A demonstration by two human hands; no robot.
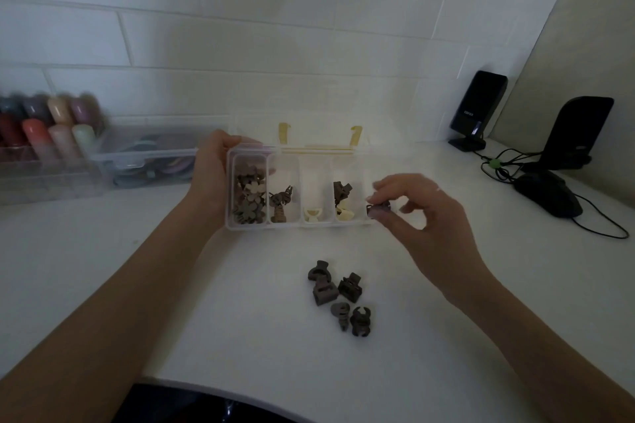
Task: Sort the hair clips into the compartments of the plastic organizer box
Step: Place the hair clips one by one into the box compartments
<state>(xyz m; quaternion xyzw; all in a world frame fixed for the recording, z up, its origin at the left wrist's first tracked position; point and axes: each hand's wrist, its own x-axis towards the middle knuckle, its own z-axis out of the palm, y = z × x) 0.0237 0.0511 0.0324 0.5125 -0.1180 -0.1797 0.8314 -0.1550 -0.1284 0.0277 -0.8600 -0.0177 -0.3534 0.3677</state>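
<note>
Clear plastic, with an open lid propped behind it, the box (pixel 299 221) sits on the white table (pixel 206 302) between the two hands. The left hand (pixel 214 170) grips its left end, fingers curled over the far corner and thumb side against the wall. The right hand (pixel 417 208) hovers at the box's right end, thumb and fingertips pinched on a small dark clip (pixel 378 208), held over the rightmost compartment.

The box has five compartments in a row. The leftmost holds a pile of brown and cream flower clips (pixel 249 197). The second holds a few brown claw clips (pixel 280 204). The third holds one cream clip (pixel 312 214) near its front wall. The fourth holds a brown clip (pixel 342 191) with a cream one (pixel 344 213) in front of it. What lies in the fifth is hidden by the right hand.

Nearer the person, well apart from the box and below the right hand, five dark brown clips (pixel 340 297) lie loose on the table in a tight cluster, some touching each other. Their shapes differ: some squarish, some rounded with prongs.
</note>
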